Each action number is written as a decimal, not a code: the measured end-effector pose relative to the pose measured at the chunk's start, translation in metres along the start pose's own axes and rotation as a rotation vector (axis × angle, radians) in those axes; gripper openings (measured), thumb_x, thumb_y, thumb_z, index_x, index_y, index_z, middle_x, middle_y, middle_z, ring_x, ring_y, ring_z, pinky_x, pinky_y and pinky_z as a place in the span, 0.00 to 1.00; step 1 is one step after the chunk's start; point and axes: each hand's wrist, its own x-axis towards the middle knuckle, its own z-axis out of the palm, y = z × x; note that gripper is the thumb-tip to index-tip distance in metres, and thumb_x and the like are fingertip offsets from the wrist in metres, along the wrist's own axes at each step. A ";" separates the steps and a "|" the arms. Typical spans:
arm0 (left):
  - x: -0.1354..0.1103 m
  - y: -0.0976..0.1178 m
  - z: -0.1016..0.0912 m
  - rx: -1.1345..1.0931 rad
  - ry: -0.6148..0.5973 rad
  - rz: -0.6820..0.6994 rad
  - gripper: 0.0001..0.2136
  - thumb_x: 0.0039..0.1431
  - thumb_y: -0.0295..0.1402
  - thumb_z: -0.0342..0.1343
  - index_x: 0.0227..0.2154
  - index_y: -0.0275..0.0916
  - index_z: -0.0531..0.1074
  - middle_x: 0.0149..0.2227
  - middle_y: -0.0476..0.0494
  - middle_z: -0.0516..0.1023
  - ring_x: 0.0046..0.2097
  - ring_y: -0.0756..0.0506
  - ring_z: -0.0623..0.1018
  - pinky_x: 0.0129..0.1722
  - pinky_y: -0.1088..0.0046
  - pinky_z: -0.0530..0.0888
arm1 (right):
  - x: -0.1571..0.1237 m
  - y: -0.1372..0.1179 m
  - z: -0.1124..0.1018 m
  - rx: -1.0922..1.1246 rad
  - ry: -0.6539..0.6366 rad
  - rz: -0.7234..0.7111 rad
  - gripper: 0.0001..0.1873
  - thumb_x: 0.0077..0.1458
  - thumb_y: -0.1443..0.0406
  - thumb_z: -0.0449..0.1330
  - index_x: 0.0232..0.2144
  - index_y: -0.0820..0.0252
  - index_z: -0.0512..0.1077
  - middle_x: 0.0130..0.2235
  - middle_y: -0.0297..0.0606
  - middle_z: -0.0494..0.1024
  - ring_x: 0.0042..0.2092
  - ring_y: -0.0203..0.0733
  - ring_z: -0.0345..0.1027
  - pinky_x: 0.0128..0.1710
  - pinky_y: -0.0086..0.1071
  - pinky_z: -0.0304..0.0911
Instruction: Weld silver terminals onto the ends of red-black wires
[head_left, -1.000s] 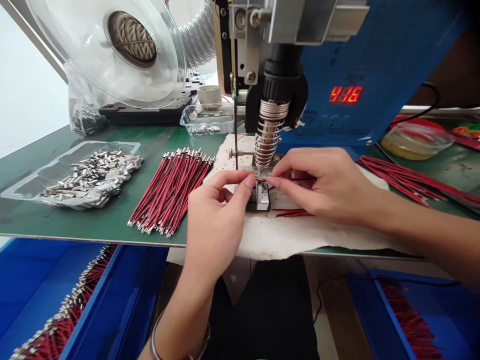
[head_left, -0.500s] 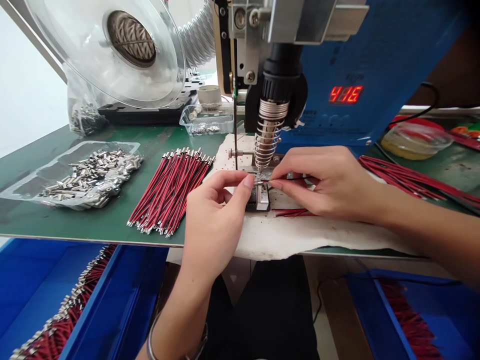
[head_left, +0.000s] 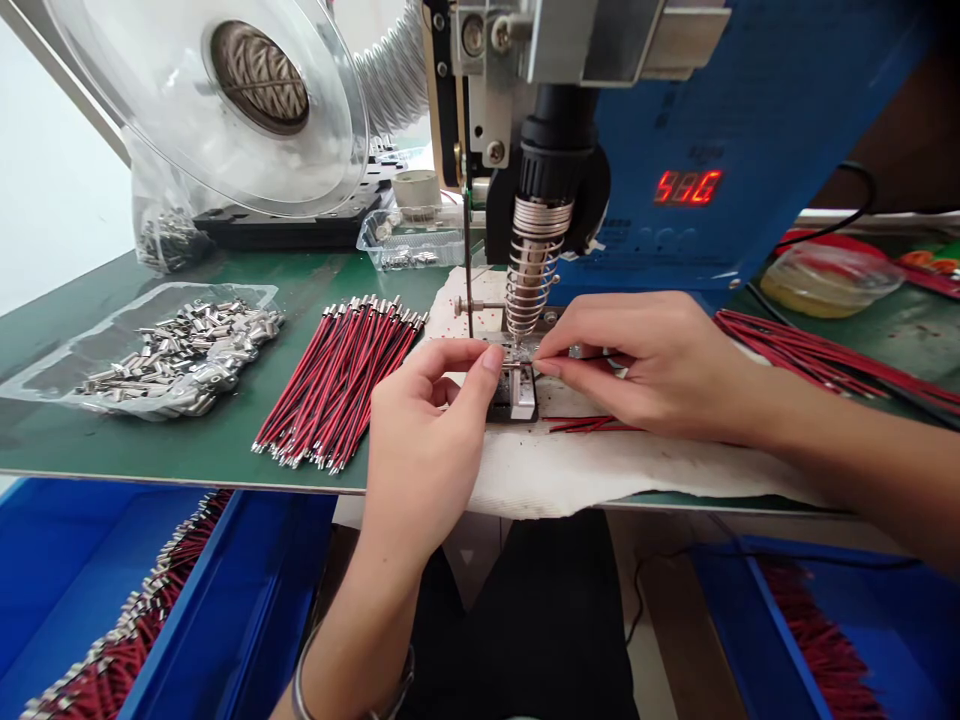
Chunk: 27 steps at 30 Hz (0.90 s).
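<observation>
My left hand (head_left: 431, 425) is closed, thumb and forefinger pinching a small metal connector (head_left: 513, 364) over the metal block of a fixture (head_left: 523, 400). From the other side, my right hand (head_left: 645, 355) pinches a thin dark wire (head_left: 581, 357) whose end meets the connector. Whether the two are joined cannot be made out. Just above both fingertips, a soldering iron (head_left: 534, 265) wrapped in a spring points down, its tip close to the connector. A few loose red and black wires (head_left: 589, 424) lie on the cloth below my right hand.
To the left are a bundle of red-black wires with metal ends (head_left: 341, 385) and a plastic tray of metal connectors (head_left: 187, 350). A blue machine with a red display (head_left: 688, 187) stands behind. More wires (head_left: 817, 355) lie right. Blue bins (head_left: 247, 600) sit below the table edge.
The view has shifted slightly, and the digits on the red display differ. Both hands keep their pinch in nearly the same place under the iron.
</observation>
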 end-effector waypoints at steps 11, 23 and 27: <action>0.003 -0.001 -0.001 -0.110 -0.002 -0.045 0.14 0.63 0.46 0.61 0.33 0.39 0.76 0.31 0.47 0.78 0.24 0.53 0.67 0.22 0.75 0.62 | 0.000 -0.001 -0.001 0.004 -0.007 -0.005 0.08 0.65 0.68 0.58 0.34 0.54 0.76 0.34 0.36 0.80 0.35 0.42 0.73 0.34 0.35 0.65; 0.002 -0.001 0.002 -0.194 -0.008 -0.021 0.11 0.66 0.39 0.60 0.31 0.38 0.74 0.25 0.53 0.73 0.21 0.57 0.59 0.22 0.79 0.61 | -0.002 0.003 0.001 -0.011 0.025 -0.085 0.07 0.65 0.70 0.58 0.35 0.61 0.76 0.33 0.38 0.79 0.33 0.39 0.71 0.33 0.32 0.64; 0.001 -0.001 0.001 -0.206 -0.006 -0.028 0.12 0.67 0.39 0.59 0.29 0.38 0.73 0.24 0.53 0.73 0.20 0.58 0.57 0.22 0.79 0.60 | -0.002 0.003 0.001 -0.024 0.028 -0.086 0.07 0.65 0.70 0.58 0.36 0.62 0.77 0.33 0.38 0.79 0.33 0.39 0.71 0.33 0.32 0.64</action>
